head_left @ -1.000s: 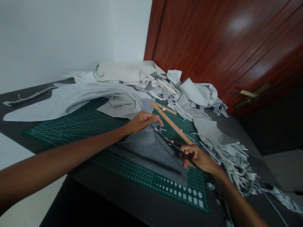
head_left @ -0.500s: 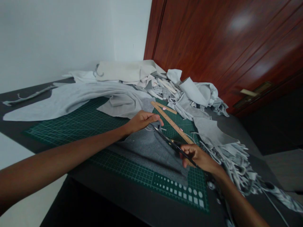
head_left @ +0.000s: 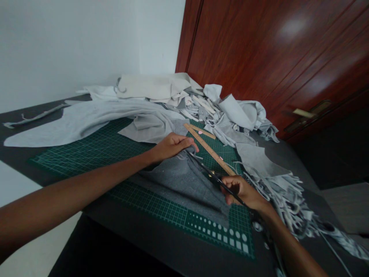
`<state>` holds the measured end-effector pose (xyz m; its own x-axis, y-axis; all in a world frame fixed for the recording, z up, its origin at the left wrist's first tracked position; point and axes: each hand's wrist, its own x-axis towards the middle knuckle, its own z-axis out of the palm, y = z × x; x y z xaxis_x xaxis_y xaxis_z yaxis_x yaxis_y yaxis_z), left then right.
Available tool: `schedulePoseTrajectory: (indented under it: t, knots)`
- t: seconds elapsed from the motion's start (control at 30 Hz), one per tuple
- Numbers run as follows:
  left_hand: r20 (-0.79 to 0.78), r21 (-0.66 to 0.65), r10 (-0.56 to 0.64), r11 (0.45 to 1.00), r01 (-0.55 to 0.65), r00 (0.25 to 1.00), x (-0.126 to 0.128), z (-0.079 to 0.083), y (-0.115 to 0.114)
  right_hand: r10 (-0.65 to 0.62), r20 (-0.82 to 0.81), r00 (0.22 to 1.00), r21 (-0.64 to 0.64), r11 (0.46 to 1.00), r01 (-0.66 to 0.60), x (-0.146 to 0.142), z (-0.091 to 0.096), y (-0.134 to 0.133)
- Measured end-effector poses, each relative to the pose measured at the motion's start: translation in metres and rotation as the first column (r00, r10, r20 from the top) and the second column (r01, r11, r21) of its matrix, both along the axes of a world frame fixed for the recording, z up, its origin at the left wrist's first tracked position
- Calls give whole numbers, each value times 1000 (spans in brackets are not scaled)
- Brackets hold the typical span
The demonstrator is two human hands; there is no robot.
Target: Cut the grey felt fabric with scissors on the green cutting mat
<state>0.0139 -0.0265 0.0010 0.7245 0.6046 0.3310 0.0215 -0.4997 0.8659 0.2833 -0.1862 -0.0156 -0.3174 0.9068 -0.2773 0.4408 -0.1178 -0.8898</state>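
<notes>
Left hand [head_left: 174, 146] is pinching dark grey fabric [head_left: 184, 182] lying over green cutting mat [head_left: 155, 202]; right hand [head_left: 243, 192] is gripping black scissors [head_left: 230, 191] pointing toward left fingertips [head_left: 196, 147]; nick risk is probably coming from fabric slipping or the cut running long.

Looks like a cloth-cutting corner of an indoor room; could belong to a home or a small workshop alike. Shows as such by the green gridded cutting mat [head_left: 161, 206] spread on the dark table [head_left: 201, 252], the scissors [head_left: 230, 191], the wooden ruler [head_left: 211, 152], the heap of fabric strips [head_left: 291, 207] and the pale fabric offcuts [head_left: 204, 109] banked along the back. Bounded by a panelled wooden door [head_left: 245, 57] with a lever handle [head_left: 304, 113] and a plain white wall [head_left: 72, 42]
</notes>
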Motion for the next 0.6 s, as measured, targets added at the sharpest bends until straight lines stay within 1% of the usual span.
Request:
schedulePoseTrajectory:
  t: [0.13,0.2,0.33,0.4,0.47,0.6]
  knots:
    - [-42,26,-17,999,18,999,-8,11,4,9,9,1000,13,1000,-9,-2,2,-2]
    - [-64,63,-24,998,28,998,-13,18,6,26,34,999,15,1000,-26,-3,4,-2]
    - [-137,101,-108,987,123,985,-22,27,8,80,56,995,17,997,-81,-5,7,-2]
    - [-175,87,-156,981,173,972,-25,29,8,97,58,994,31,995,-99,-5,10,-3]
    - [-199,52,-185,979,199,962,-26,28,8,102,76,992,49,993,-106,-3,12,-4]
    - [-169,-17,-188,982,188,967,-27,27,8,86,117,989,57,994,-93,1,14,-4]
